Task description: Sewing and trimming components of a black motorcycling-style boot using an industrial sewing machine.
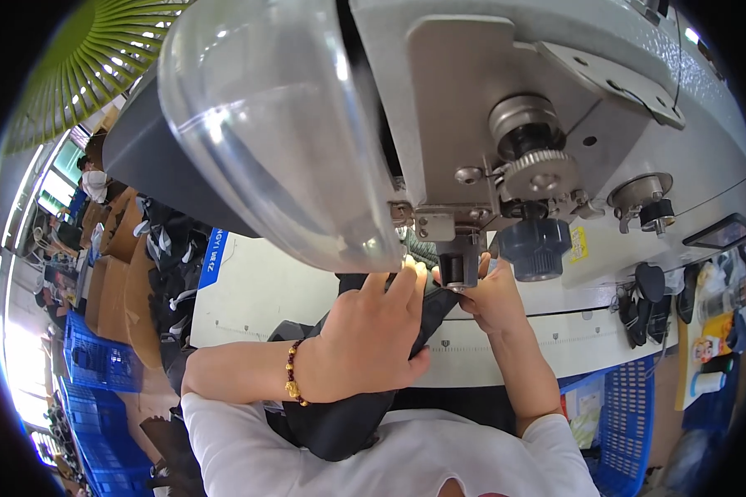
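Note:
A black fabric piece [340,424] runs from my lap up over the bed edge of a sewing machine [464,99]. Its upper end goes in under the machine head, where a lamp lights it. Across this piece lies my left hand [369,335], fingers stretched toward the needle area and thumb apart. At the other side, my right hand [496,296] is closed, pinching the edge of the piece beside the dark knob [535,248]. The machine head partly hides the right fingertips. The needle itself cannot be made out.
A clear plastic cover [282,124] hangs close above my left hand. Dark pieces with white parts [174,282] are heaped left of the white table [249,290]. Blue crates [99,352] stand at left, a blue basket [626,422] at right. Thread spools [706,383] sit far right.

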A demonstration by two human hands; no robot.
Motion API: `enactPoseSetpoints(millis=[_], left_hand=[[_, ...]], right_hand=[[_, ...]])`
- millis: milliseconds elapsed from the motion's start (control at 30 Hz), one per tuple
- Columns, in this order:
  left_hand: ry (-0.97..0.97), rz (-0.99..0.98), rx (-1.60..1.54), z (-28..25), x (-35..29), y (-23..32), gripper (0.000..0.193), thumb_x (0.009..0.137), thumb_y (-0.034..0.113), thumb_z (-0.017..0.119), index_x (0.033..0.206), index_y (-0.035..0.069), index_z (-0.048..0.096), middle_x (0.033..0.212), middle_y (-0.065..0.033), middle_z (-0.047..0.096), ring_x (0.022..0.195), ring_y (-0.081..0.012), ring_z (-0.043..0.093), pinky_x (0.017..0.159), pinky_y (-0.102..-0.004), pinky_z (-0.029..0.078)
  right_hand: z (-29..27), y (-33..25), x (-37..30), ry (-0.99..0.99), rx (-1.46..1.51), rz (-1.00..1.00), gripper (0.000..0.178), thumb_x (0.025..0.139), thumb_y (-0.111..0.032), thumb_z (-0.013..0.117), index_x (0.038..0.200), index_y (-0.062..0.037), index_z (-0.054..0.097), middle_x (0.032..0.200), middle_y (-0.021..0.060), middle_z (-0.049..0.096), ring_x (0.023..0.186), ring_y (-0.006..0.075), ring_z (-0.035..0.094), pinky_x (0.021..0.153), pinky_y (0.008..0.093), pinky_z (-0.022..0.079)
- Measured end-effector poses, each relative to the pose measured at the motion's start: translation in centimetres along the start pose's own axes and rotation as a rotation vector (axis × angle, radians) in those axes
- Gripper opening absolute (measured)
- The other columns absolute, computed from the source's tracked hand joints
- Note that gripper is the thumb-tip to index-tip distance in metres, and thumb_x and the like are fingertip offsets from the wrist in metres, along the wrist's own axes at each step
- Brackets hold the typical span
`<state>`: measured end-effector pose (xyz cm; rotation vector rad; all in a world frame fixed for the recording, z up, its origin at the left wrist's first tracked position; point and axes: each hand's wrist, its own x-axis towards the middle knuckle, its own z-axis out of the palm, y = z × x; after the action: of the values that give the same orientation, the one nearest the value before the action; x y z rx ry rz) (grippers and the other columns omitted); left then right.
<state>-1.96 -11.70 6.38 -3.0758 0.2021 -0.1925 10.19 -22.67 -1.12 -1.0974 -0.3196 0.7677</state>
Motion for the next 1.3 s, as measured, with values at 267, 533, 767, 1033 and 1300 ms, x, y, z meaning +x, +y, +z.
enactPoseSetpoints(millis=[267, 533, 767, 1033, 1300], left_hand=[[0.053, -0.042, -0.072, 0.1, 0.3, 0.2, 0.047, 0.059, 0.032, 0.063, 0.082, -0.008, 0.053, 0.087, -0.0097, 0.045, 0.076, -0.0200, 0.047, 0.048, -0.0261, 0.045], [0.004, -0.094, -0.096, 0.0, 1.4, -0.2, 0.046, 0.063, 0.031, 0.061, 0.092, -0.003, 0.052, 0.079, -0.0159, 0.052, 0.064, -0.0305, 0.052, 0.052, -0.0378, 0.044], [-0.026, -0.033, -0.135, 0.1, 0.7, -0.2, 0.048, 0.063, 0.025, 0.063, 0.096, -0.007, 0.049, 0.087, -0.0209, 0.049, 0.073, -0.0330, 0.050, 0.059, -0.0378, 0.045], [-0.174, 0.085, -0.011, -0.9, -0.8, -1.2, 0.063, 0.056, 0.012, 0.064, 0.110, -0.010, 0.040, 0.110, -0.0221, 0.037, 0.095, -0.0345, 0.042, 0.071, -0.0369, 0.045], [-0.277, 0.119, -0.162, -2.6, -1.3, -2.6, 0.063, 0.063, 0.005, 0.054, 0.121, -0.007, 0.033, 0.114, -0.0214, 0.042, 0.104, -0.0348, 0.044, 0.085, -0.0415, 0.038]], right_hand=[[0.0, -0.7, 0.4, -0.020, -0.042, -0.051, 0.015, 0.066, 0.000, 0.067, 0.073, 0.0005, 0.055, 0.058, 0.0002, 0.052, 0.038, 0.0005, 0.036, 0.030, 0.0164, 0.021], [-0.7, -0.1, 2.1, 0.033, -0.043, -0.128, 0.029, 0.061, -0.005, 0.072, 0.083, -0.0010, 0.055, 0.069, 0.0030, 0.057, 0.051, 0.0059, 0.051, 0.037, 0.0162, 0.035], [-0.6, 0.9, 2.3, 0.049, 0.015, -0.210, 0.036, 0.061, -0.005, 0.072, 0.091, -0.0018, 0.051, 0.071, 0.0010, 0.056, 0.050, 0.0037, 0.048, 0.036, 0.0152, 0.033], [-0.6, 1.8, 2.1, 0.004, -0.028, -0.196, 0.037, 0.063, -0.006, 0.072, 0.091, -0.0043, 0.048, 0.073, 0.0010, 0.054, 0.054, 0.0054, 0.051, 0.039, 0.0161, 0.038], [1.3, 0.5, 0.1, 0.100, 0.200, -0.189, 0.025, 0.069, -0.004, 0.068, 0.083, -0.0072, 0.047, 0.068, 0.0017, 0.052, 0.055, 0.0042, 0.050, 0.037, 0.0166, 0.034]])
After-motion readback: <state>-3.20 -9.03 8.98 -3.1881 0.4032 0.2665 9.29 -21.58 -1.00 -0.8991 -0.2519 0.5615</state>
